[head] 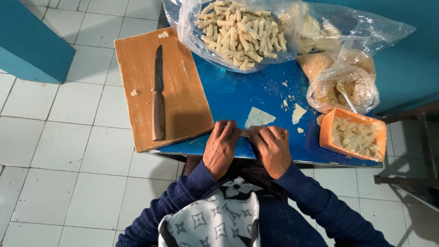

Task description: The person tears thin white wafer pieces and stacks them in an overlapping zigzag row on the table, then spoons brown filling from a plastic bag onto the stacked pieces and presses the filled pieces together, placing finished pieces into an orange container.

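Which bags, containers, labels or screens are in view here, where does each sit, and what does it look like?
Large clear plastic bag: table's far edge, open, piled with pale rolled sticks.
Crumpled clear bags: far right corner, holding pale sheets and a tan lump.
Small clear bag: right side, crumbly tan filling, white spoon inside.
Orange container: near right edge, rectangular, holding pale mash.
No labels, signs or screens show.

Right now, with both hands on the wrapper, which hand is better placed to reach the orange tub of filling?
Probably the right hand. The orange tub sits just beyond it on the blue table, with nothing between. The left hand would have to cross over the right hand and the wrapper; it lies nearer the cutting board.
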A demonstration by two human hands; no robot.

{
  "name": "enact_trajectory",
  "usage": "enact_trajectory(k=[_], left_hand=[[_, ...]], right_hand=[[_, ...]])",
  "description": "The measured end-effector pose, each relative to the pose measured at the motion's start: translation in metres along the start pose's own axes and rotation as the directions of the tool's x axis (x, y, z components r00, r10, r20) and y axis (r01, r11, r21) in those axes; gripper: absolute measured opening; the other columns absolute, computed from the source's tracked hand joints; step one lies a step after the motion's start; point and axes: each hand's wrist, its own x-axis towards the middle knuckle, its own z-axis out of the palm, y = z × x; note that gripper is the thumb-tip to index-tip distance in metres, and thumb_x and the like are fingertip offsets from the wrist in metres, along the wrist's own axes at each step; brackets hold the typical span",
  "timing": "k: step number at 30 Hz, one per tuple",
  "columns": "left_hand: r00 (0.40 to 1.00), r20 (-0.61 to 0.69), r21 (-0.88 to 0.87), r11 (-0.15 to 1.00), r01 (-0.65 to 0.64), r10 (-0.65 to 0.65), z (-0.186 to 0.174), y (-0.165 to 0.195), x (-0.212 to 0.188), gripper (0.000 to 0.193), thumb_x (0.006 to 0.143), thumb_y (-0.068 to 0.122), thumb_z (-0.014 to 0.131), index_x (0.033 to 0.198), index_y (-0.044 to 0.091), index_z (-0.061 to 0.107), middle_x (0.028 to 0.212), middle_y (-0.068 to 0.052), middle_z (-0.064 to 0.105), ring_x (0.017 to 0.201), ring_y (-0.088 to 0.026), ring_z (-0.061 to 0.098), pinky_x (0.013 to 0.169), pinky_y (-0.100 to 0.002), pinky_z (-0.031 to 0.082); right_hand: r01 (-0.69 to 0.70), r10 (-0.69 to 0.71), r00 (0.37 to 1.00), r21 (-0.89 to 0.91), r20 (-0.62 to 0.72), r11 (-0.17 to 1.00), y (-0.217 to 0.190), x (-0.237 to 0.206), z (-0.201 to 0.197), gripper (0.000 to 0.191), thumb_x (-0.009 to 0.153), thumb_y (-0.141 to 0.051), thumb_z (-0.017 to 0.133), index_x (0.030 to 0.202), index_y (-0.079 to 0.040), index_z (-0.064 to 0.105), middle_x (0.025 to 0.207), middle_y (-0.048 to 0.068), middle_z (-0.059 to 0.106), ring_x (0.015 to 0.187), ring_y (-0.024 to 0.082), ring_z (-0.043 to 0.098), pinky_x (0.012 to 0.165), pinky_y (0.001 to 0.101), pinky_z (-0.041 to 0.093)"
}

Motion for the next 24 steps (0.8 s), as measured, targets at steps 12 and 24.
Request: enact_trajectory(k=[12, 24], left_hand=[[0.996, 0.017, -0.11, 0.99, 0.091, -0.09, 0.0, 0.0, -0.001, 0.046, 0.086, -0.004, 0.054, 0.132, -0.004, 0.058, 0.125, -0.017, 0.054, 0.114, -0.037, 0.055, 0.094, -0.042, 0.052], [0.974, 0.014, -0.024, 0.973, 0.228, -0.228, 0.027, 0.005, 0.023, 0.024, 0.092, 0.017, 0.069, 0.109, 0.002, 0.059, 0.107, -0.016, 0.054, 0.098, -0.037, 0.06, 0.073, -0.045, 0.052]], right_hand=[[-0.009, 0.009, 1.0, 0.007, -0.009, 1.0, 0.003, 0.001, 0.016, 0.028, 0.09, -0.01, 0.07, 0.119, -0.009, 0.073, 0.11, 0.003, 0.064, 0.105, 0.025, 0.057, 0.089, 0.0406, 0.044], [-0.357, 0.375, 0.924, 0.505, 0.071, 0.786, 0.085, 0.133, -0.023, 0.026, 0.106, -0.02, 0.069, 0.127, -0.005, 0.072, 0.099, 0.009, 0.079, 0.08, 0.022, 0.071, 0.074, 0.0337, 0.056]])
